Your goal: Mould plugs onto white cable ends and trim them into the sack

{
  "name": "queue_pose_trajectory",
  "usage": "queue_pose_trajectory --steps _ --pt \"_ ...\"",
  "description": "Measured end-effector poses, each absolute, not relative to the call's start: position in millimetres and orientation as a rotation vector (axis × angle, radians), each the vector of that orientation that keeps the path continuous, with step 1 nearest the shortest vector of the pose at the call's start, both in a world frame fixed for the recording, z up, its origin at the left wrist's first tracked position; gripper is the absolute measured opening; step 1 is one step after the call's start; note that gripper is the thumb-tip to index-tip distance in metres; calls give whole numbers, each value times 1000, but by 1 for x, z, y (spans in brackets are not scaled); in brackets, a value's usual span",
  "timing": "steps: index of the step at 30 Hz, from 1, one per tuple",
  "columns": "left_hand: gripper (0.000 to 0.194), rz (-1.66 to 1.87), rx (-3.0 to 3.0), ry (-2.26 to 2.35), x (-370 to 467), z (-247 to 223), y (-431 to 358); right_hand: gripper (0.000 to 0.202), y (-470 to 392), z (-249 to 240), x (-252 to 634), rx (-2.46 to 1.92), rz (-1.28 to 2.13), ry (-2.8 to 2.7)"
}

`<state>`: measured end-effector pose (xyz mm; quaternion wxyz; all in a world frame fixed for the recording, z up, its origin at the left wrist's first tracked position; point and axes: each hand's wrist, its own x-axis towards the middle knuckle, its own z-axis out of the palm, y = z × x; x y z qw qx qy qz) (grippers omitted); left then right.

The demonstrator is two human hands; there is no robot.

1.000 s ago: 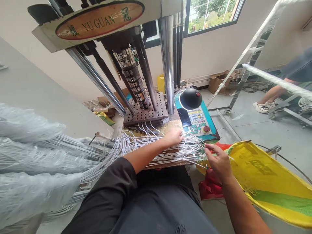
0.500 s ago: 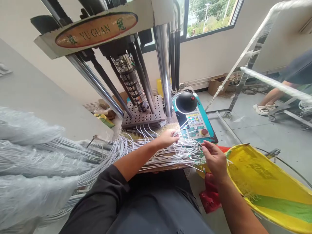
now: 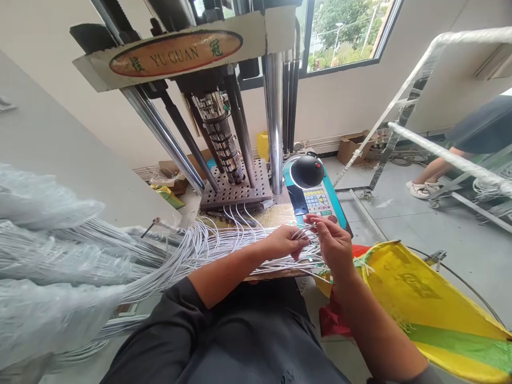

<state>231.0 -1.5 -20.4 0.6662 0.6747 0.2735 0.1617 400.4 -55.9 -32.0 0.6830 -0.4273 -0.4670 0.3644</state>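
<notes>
A thick spread of white cables [image 3: 192, 250] lies across the bench in front of the machine. My left hand [image 3: 285, 242] is closed round several cables near their right ends. Just to its right, my right hand [image 3: 331, 237] pinches the cable tips between thumb and fingers. Small green pieces show at some cable ends below the hands. Behind the cables stands a perforated metal plate [image 3: 256, 184], with a few white cables coming out from under its front edge.
The machine's control panel [image 3: 318, 200] carries a black round lamp [image 3: 307, 171]. Yellow sack [image 3: 420, 282] at right, red bag [image 3: 334, 320] below the right hand. Plastic-wrapped cable bundles [image 3: 52, 298] fill the left. A wrapped rack [image 3: 444, 144] and a person's legs [image 3: 436, 165] are at right.
Both hands have come together: my right hand moved left and up to the cables, and my left hand shifted right and slightly down. The view has also shifted a little.
</notes>
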Motion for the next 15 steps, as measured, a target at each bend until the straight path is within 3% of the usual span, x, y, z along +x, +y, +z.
queue_pose_trajectory --steps 8,15 --pt "50 340 1430 567 234 -13 -18 18 -81 -14 419 -1030 624 -1301" --pt "45 338 1544 632 238 -3 -32 32 -94 -3 422 -1096 311 -1470"
